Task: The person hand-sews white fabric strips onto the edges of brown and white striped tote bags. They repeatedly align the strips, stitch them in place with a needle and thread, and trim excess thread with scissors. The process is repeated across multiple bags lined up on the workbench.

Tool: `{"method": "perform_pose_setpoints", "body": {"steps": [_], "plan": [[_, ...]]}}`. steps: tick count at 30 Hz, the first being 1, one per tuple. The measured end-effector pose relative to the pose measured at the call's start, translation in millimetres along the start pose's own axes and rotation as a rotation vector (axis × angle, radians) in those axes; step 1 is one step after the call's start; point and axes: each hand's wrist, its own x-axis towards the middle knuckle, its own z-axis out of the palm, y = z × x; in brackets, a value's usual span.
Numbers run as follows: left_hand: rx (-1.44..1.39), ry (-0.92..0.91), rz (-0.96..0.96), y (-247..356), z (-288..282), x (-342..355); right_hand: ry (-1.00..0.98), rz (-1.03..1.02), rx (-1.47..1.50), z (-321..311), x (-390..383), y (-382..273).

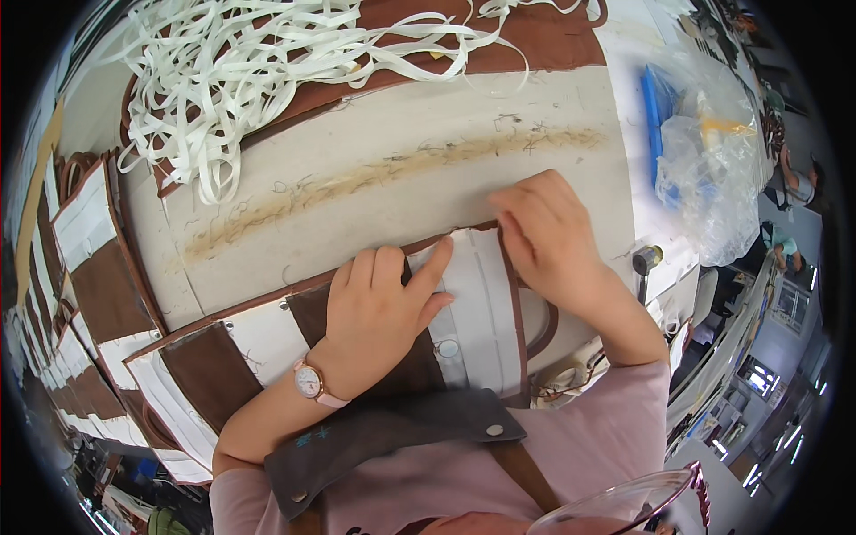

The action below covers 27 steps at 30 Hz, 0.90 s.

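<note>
A brown and white striped panel with brown edging lies across the near side of the table, with metal snaps along it. My left hand rests flat on it, fingers spread, the index fingertip close to the far edge of the white end section. At the far right corner of that section, my right hand is closed with the fingers curled in. Whatever those fingers pinch is hidden. A brown handle loop shows beyond the right edge of the panel.
A tangled heap of white tape lies on brown material at the back. Clear plastic bags and a blue object sit at right, near a hammer-like tool. More striped pieces are stacked left.
</note>
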Motion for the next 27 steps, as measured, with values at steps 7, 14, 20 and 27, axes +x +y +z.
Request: {"method": "perform_pose_setpoints", "body": {"steps": [7, 14, 20, 27], "plan": [[-0.165, 0.125, 0.002, -4, 5, -3, 0.033, 0.111, 0.073, -15, -34, -21], [-0.183, 0.31, 0.018, -6, 10, 1, 0.043, 0.162, 0.02, -24, -85, -56], [-0.195, 0.324, -0.027, -13, 13, 2, 0.084, 0.483, -0.204, -51, -140, -66], [-0.271, 0.292, 0.035, -15, 20, 10, -0.169, 1.29, -0.683, -88, -253, -76]]}}
